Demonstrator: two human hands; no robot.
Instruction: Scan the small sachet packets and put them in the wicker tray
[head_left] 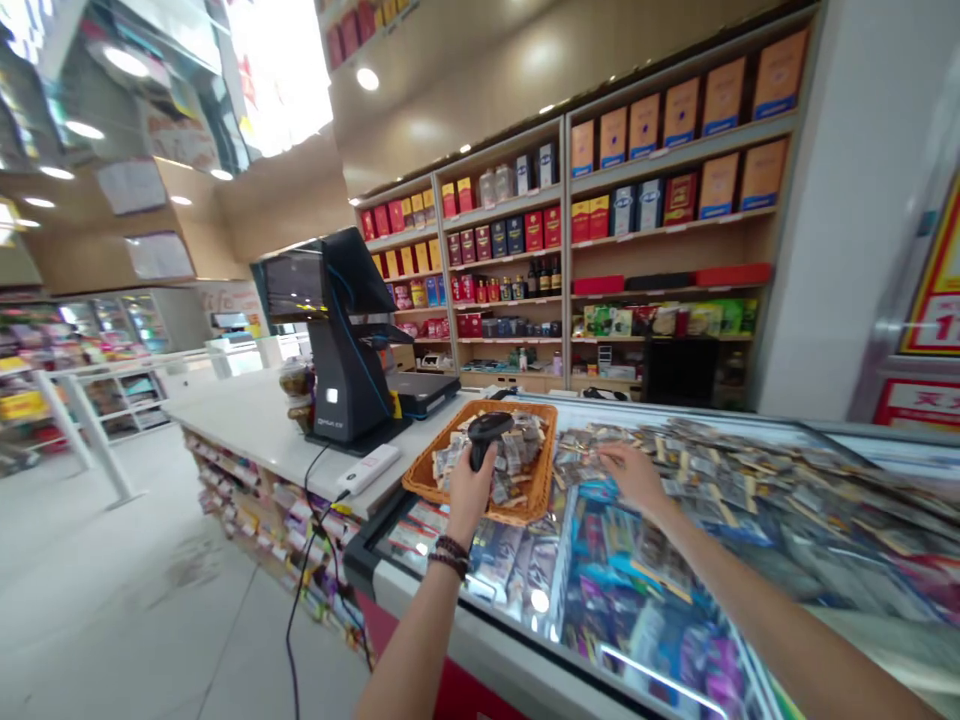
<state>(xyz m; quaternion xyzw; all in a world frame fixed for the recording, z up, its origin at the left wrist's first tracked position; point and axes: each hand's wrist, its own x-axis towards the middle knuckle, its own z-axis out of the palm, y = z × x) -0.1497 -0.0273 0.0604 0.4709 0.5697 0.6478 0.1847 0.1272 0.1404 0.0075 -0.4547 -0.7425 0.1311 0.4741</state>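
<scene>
My left hand (470, 490) is wrapped around the handle of a black handheld barcode scanner (490, 428), held above an orange wicker basket (415, 470). Small clear packets (517, 450) with light paper strips lie inside the basket. To its right, my right hand (634, 472) is stretched over the freezer top, fingertips pinched at a small packet (581, 463) at the near edge of a spread of similar packets (705, 465). The fingers partly hide that packet.
A black checkout terminal (341, 350) stands on the white counter (232, 400) at left, with a white power strip (371, 468) and hanging cable. Under the freezer's glass lie colourful frozen packages (637, 590). Shelves of boxed goods (495, 240) line the back wall.
</scene>
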